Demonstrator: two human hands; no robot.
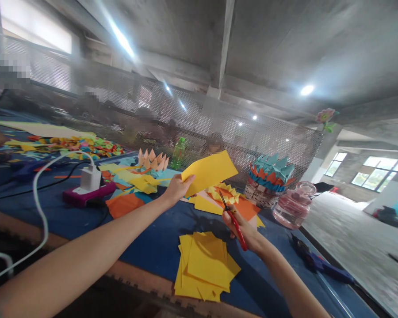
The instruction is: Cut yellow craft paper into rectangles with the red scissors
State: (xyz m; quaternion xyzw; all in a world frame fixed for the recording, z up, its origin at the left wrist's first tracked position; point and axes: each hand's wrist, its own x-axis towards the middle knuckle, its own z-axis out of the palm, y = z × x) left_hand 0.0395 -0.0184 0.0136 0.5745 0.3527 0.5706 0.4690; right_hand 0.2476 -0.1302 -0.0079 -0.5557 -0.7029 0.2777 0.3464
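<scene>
My left hand [177,191] pinches one end of a yellow paper strip [210,171], held up above the table. In my right hand [243,227] is a pair of red-handled scissors [235,223], its dark blades pointing up and away, apart from the strip. A loose stack of cut yellow paper pieces [207,260] lies near the table's front edge, below both hands. Behind the scissors sits a yellow folded-paper ring [223,193] with pointed tips, on orange and yellow sheets [248,208].
A pink-tinted jar [292,207] and a basket with blue and orange paper points [270,176] stand at the right. A glue gun [318,260] lies near the right edge. To the left are a purple power strip [88,194], a white cable [36,194] and a green bottle [178,152].
</scene>
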